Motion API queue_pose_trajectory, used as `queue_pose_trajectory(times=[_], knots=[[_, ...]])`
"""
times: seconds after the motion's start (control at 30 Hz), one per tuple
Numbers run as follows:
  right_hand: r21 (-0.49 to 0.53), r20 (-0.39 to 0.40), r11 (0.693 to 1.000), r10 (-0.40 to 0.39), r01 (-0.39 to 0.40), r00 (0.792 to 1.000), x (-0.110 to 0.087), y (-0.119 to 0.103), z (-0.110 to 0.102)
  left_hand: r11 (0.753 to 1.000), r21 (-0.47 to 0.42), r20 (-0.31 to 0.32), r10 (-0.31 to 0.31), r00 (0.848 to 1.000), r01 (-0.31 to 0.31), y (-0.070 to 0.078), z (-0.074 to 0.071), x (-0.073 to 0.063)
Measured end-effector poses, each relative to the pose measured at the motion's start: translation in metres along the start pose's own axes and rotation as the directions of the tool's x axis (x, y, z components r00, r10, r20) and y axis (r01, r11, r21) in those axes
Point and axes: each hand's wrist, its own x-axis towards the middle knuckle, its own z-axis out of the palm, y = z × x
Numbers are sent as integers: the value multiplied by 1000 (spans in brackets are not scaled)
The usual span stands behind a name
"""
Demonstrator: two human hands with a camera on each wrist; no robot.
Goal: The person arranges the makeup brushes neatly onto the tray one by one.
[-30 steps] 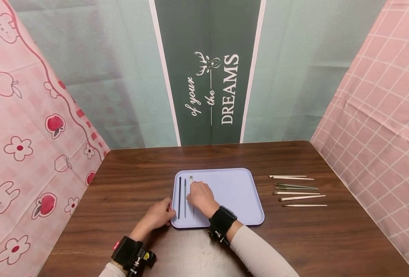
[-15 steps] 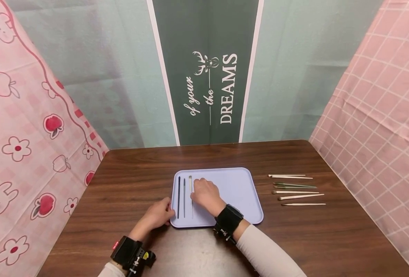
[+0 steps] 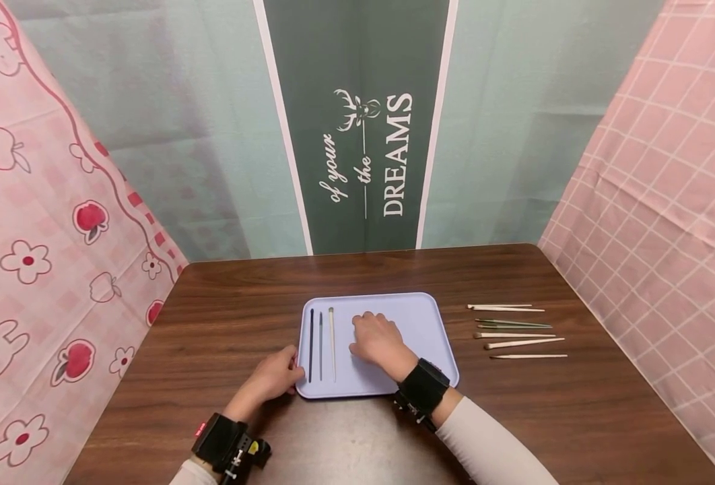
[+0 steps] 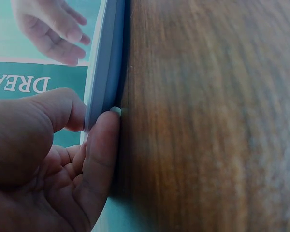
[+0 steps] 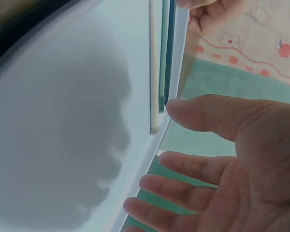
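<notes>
A lavender tray (image 3: 418, 320) lies on the table. At its left part, three slim brushes lie side by side: a dark blue one (image 3: 311, 350), a grey-blue one (image 3: 320, 350) and a cream one (image 3: 332, 347). My left hand (image 3: 275, 372) pinches the tray's near left edge, thumb and finger on either side of the rim (image 4: 105, 63). Over the middle of the tray hovers my right hand (image 3: 380, 342), to the right of the cream brush. Its fingers are spread and hold nothing in the right wrist view, where it casts a shadow on the tray.
On the table right of the tray lie several more brushes: cream ones (image 3: 521, 335) and green ones (image 3: 518, 326), roughly parallel. The brown wooden table (image 3: 242, 303) is bordered by a green curtain (image 3: 485, 168) behind and pink cloths (image 3: 654, 202) at the sides.
My right hand has let go of the cream brush and moved right, away from it; the cream brush now shows whole on the tray. The left hand has stayed at the tray's edge.
</notes>
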Motion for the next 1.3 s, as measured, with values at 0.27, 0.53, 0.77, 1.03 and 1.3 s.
queue_pose_trajectory(times=[0.27,0.53,0.77,1.03,1.3], knots=[[-2,9,1000,31,-31,999,-10,21,-7,1000,6,-15,13,1000,-13,0,-1,0],[10,-3,998,60,-60,998,-20,41,-9,1000,0,-8,-4,1000,4,-1,-1,0],[3,-38,998,68,-67,997,-32,59,-11,1000,2,-7,2,1000,-2,0,0,0],[-11,-65,997,72,-73,995,-43,80,-15,1000,-5,1,-9,1000,9,1,-1,0],[3,-80,996,90,-90,993,-53,97,-19,1000,-4,4,-8,1000,8,1,-1,-1]])
